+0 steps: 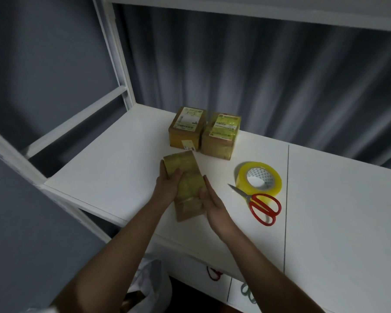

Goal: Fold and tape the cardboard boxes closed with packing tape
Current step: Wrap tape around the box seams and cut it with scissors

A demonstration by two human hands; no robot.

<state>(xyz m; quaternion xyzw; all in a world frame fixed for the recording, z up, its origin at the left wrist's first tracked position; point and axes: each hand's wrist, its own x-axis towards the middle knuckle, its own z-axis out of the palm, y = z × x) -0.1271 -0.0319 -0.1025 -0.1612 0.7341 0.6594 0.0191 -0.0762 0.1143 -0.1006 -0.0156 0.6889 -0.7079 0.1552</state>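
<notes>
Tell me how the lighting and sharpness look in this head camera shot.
Head view: dim overall, brightest on the white table; soft focus, box labels unreadable; wide-angle bending curves the shelf frame; faint sheen on the taped box held by the left hand and right hand.

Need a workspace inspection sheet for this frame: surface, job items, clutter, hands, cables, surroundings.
Surface: white table, seam line at right.
Job's things: held box with glossy tape on top; two labelled boxes side by side at the back; tape roll lying flat; red scissors closed, beside the roll.
Clutter: nothing seen on the table.
Hands: left hand and right hand hold the box's sides.
Cables: nothing seen.
Surroundings: white shelf frame, grey curtain, white bag below the table.
</notes>
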